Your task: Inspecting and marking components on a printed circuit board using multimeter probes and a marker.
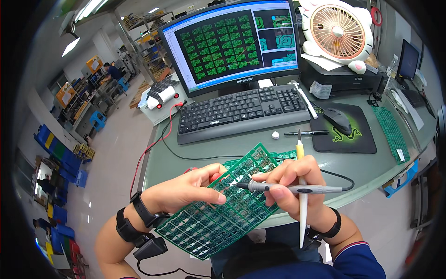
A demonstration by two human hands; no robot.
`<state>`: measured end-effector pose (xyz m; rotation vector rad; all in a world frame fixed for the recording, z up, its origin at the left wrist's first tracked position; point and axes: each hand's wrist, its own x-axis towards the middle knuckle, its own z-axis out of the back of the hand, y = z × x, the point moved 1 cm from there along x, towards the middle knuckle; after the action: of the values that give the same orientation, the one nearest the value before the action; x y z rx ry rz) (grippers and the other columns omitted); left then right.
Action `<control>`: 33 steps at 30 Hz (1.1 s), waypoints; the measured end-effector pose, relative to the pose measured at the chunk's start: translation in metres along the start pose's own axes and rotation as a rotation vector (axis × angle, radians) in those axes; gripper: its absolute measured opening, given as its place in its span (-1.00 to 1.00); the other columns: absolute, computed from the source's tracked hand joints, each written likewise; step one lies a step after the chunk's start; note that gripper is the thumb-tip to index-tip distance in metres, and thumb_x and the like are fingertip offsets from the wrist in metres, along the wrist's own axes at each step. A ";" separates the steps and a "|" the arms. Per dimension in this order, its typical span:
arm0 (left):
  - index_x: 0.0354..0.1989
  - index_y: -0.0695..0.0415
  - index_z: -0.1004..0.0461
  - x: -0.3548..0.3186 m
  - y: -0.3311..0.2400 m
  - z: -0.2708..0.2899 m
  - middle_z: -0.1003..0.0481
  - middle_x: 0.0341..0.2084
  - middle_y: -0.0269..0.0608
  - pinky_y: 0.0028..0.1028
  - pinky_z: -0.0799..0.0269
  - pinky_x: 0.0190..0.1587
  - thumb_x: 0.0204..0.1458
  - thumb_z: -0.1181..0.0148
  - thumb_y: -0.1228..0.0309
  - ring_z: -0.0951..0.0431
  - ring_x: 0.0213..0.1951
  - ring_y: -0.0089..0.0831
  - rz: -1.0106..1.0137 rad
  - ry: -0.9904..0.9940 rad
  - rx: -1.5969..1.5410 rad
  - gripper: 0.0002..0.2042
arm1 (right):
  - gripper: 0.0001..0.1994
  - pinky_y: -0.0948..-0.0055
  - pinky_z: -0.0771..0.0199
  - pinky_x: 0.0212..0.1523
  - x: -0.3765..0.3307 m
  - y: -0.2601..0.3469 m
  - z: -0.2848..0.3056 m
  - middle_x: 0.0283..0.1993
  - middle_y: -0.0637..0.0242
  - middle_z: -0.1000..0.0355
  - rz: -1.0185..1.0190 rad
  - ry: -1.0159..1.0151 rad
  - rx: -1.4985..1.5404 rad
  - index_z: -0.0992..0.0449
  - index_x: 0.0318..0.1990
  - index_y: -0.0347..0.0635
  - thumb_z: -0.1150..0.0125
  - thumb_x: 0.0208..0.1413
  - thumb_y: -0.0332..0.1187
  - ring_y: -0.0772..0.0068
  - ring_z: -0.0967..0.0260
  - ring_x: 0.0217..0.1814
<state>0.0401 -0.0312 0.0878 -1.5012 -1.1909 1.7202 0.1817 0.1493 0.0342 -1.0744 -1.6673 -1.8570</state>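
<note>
While tilted above the desk edge, green circuit panel (218,209) pinched in left hand (186,190), right hand (292,179) gripping grey probe (288,188) upon it

There is one view only, from a wide fisheye camera on the person's head, tilted down and forward over the desk (362,174). It sits close above the left hand (186,188) and right hand (292,181), whose forearms enter from 6 o'clock. The monitor (230,44) stands farther off at 12 o'clock, the workshop floor (111,153) falls away toward 9 o'clock, and straight edges bow near the dark rim. No second view overlaps it.
</note>
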 end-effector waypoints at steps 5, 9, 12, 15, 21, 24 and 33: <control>-0.21 0.12 -0.26 0.002 -0.001 0.000 -0.23 -0.36 -0.48 -0.64 -0.23 -0.24 0.01 -0.28 0.37 -0.26 -0.29 -0.72 0.013 -0.003 -0.007 -0.70 | -0.78 0.12 -0.61 -0.06 -0.001 -0.001 0.001 -0.47 0.21 -0.39 0.018 0.038 -0.093 -0.17 -0.22 -0.18 -0.15 0.16 -0.51 0.52 -0.43 -0.47; -0.17 0.14 -0.28 0.001 -0.003 -0.001 -0.25 -0.34 -0.48 -0.63 -0.24 -0.22 0.01 -0.28 0.39 -0.28 -0.27 -0.72 0.016 0.001 0.001 -0.69 | -0.79 0.13 -0.60 -0.05 -0.002 0.000 0.001 -0.48 0.23 -0.43 -0.006 0.030 -0.121 -0.21 -0.24 -0.17 -0.19 0.14 -0.51 0.50 -0.46 -0.43; -0.15 0.14 -0.28 0.001 -0.004 -0.002 -0.28 -0.32 -0.47 -0.64 -0.25 -0.20 0.02 -0.27 0.41 -0.29 -0.25 -0.73 0.027 0.002 -0.014 -0.69 | -0.78 0.14 -0.59 -0.05 -0.001 0.000 0.000 -0.49 0.24 -0.44 -0.002 0.027 -0.122 -0.23 -0.24 -0.17 -0.20 0.13 -0.51 0.49 -0.47 -0.42; -0.14 0.14 -0.28 0.001 -0.004 -0.001 -0.29 -0.30 -0.47 -0.64 -0.25 -0.20 0.01 -0.27 0.42 -0.30 -0.24 -0.73 0.036 0.004 -0.015 -0.69 | -0.78 0.15 -0.59 -0.06 -0.001 -0.001 -0.001 -0.48 0.25 -0.45 0.007 0.029 -0.130 -0.24 -0.23 -0.17 -0.21 0.12 -0.51 0.48 -0.47 -0.42; -0.14 0.14 -0.28 0.001 -0.004 -0.001 -0.29 -0.30 -0.47 -0.64 -0.26 -0.20 0.01 -0.27 0.42 -0.30 -0.24 -0.73 0.034 0.004 0.015 -0.69 | -0.78 0.15 -0.58 -0.06 -0.001 -0.002 -0.001 -0.49 0.25 -0.45 0.040 0.044 -0.145 -0.24 -0.23 -0.17 -0.22 0.11 -0.52 0.47 -0.48 -0.41; -0.14 0.14 -0.27 0.002 -0.004 -0.001 -0.29 -0.30 -0.47 -0.64 -0.26 -0.20 0.01 -0.27 0.42 -0.30 -0.24 -0.72 0.030 0.007 0.010 -0.68 | -0.79 0.16 -0.59 -0.06 -0.001 -0.001 -0.001 -0.49 0.25 -0.45 0.032 0.040 -0.139 -0.25 -0.24 -0.18 -0.21 0.12 -0.52 0.47 -0.47 -0.41; -0.15 0.14 -0.28 0.001 0.001 -0.001 -0.27 -0.33 -0.47 -0.63 -0.25 -0.21 0.00 -0.28 0.41 -0.29 -0.26 -0.72 0.038 -0.006 -0.032 -0.68 | -0.79 0.19 -0.59 -0.04 -0.003 0.002 0.002 -0.47 0.16 -0.37 -0.056 -0.007 -0.093 -0.17 -0.24 -0.22 -0.13 0.16 -0.52 0.51 -0.42 -0.45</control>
<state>0.0406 -0.0309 0.0868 -1.5477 -1.2057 1.7395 0.1854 0.1506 0.0335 -1.0829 -1.6451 -1.9862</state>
